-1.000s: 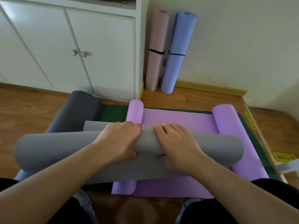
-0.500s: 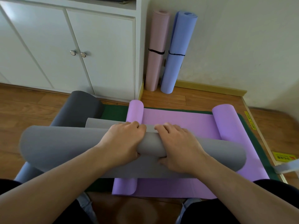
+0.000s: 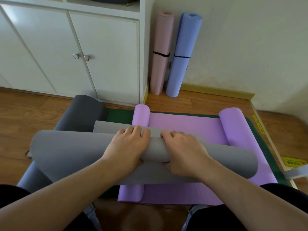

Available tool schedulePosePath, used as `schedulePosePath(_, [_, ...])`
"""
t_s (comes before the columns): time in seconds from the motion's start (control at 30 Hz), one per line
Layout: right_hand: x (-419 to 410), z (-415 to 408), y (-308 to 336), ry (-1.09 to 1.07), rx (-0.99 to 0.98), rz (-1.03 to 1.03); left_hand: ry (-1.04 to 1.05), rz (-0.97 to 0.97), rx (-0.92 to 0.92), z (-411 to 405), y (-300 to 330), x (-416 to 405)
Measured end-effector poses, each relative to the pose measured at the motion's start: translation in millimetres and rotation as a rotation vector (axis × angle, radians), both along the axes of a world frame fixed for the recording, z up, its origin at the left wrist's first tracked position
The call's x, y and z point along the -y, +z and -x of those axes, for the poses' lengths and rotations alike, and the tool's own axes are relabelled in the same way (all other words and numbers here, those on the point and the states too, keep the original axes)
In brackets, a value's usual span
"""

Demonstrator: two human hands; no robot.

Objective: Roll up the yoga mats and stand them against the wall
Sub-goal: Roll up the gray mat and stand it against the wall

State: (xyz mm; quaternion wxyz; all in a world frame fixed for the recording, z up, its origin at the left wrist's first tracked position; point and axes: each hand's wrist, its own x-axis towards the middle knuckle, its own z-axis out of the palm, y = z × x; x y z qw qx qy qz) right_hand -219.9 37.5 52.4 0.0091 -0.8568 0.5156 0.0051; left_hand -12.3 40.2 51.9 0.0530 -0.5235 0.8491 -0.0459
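Both my hands grip the grey roll (image 3: 155, 151) side by side at its middle. Left hand (image 3: 128, 150): fingers curled over the top, thumb tucked under the near side. Right hand (image 3: 185, 155): same hold, fingertips out of sight beyond the roll's crest. The two hands lie near each other, with a strip of grey showing between them.

The grey roll lies crosswise above the purple mat (image 3: 183, 130), covering its middle. The purple mat lies flat with both side edges curled up; its near edge reaches my knees. Under it, a green mat (image 3: 266, 154) shows only as a thin border. At the left a dark grey mat (image 3: 81, 112) is curled, its near part hidden behind the grey roll.

A pink roll (image 3: 160, 54) and a blue roll (image 3: 182, 55) stand upright in the far corner, touching, against the wall beside the cabinet (image 3: 103, 52). Each has a black band.

A yellow label (image 3: 294, 163) sits on the floor at the right; its print is too small to read. A grey strip beside it is cut off by the frame edge.
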Motion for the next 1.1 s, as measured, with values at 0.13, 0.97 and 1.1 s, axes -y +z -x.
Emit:
schedulePosePath(0.13, [-1, 1, 4, 0.003, -0.040, 0.031, -0.028, -0.061, -0.146, -7, 7, 10])
schedulePosePath(0.97, [9, 1, 19, -0.013, -0.082, 0.044, 0.003, -0.068, -0.135, -29, 32, 19])
schedulePosePath(1.1, [17, 3, 17, -0.043, -0.092, 0.018, 0.116, 0.035, -0.018, -27, 22, 17])
